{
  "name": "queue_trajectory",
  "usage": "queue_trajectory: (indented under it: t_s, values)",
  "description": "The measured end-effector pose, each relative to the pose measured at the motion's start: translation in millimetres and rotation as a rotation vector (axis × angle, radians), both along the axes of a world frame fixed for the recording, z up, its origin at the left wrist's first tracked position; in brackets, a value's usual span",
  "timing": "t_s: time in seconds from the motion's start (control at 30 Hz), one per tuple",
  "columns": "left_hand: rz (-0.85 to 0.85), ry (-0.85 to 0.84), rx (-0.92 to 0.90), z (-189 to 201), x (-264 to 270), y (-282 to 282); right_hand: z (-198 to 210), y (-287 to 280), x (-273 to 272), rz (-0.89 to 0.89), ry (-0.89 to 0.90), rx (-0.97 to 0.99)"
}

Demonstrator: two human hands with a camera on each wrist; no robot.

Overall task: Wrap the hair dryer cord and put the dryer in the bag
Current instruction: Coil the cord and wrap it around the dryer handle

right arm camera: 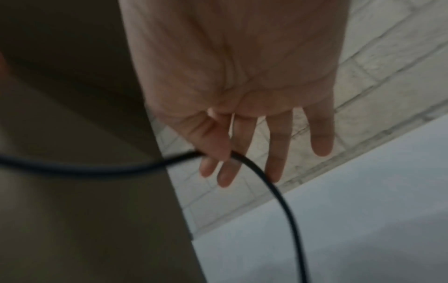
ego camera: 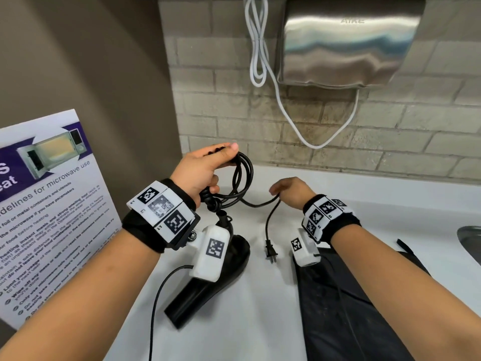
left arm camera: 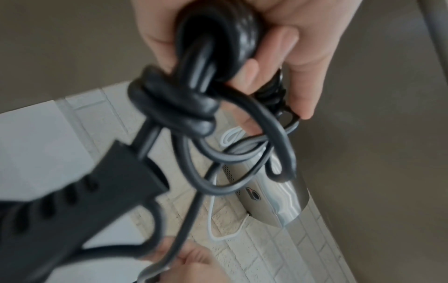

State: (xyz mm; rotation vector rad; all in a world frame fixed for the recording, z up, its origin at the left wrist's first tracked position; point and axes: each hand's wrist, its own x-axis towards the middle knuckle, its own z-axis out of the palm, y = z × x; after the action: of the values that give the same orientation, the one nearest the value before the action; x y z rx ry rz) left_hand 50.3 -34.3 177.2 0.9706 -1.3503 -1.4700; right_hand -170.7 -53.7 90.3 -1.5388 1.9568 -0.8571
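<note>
The black hair dryer [ego camera: 205, 287] lies on the white counter [ego camera: 260, 321], partly hidden by my left wrist camera. My left hand [ego camera: 205, 165] grips several coiled loops of its black cord [ego camera: 244, 173], seen close as the cord coil [left arm camera: 194, 107] in the left wrist view, beside the dryer's handle [left arm camera: 72, 206]. My right hand [ego camera: 289, 190] pinches the loose cord [right arm camera: 242, 159] between thumb and forefinger, the other fingers extended. The plug [ego camera: 270, 251] dangles below it, just above the counter. The black bag [ego camera: 346, 308] lies flat under my right forearm.
A laminated microwave notice [ego camera: 49, 204] leans against the left wall. A steel hand dryer [ego camera: 346, 43] with a white cable [ego camera: 257, 48] hangs on the tiled wall behind. A sink rim [ego camera: 471, 241] shows at the right edge.
</note>
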Motion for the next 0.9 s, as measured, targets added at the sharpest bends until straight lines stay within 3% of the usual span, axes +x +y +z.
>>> queue_trajectory:
  t_s: [0.13, 0.2, 0.27, 0.33, 0.4, 0.5, 0.6, 0.7, 0.9]
  values:
    - [0.057, -0.008, -0.065, -1.1, -4.3, -3.1, 27.8, 16.8, 24.9, 0.446, -0.095, 0.138]
    - [0.068, -0.019, -0.107, -1.0, -5.6, -4.8, 27.4, 20.3, 39.5, 0.659, -0.28, 0.141]
    - [0.06, -0.036, -0.154, -0.2, -6.3, -4.6, 23.0, 18.4, 49.4, 0.736, -0.41, 0.121]
    - [0.042, -0.052, -0.183, 0.5, -6.6, -3.1, 24.0, 18.8, 56.6, 0.781, -0.394, 0.089]
    - [0.027, -0.056, -0.183, 1.0, -6.0, -1.5, 25.6, 17.8, 55.3, 0.731, -0.355, 0.072]
    - [0.012, -0.053, -0.149, 0.4, -2.2, 0.5, 31.1, 16.5, 42.9, 0.513, -0.304, 0.036]
    - [0.015, -0.048, -0.118, -0.3, -1.6, 2.9, 47.7, 12.9, 34.1, 0.292, -0.245, -0.162]
    - [0.017, -0.078, -0.164, -3.2, -6.9, 5.6, 71.5, 12.2, 36.5, 0.129, -0.351, -0.331]
    - [-0.013, -0.127, -0.25, -3.8, -6.2, 5.2, 98.5, 25.5, 42.8, 0.113, -0.435, -0.504]
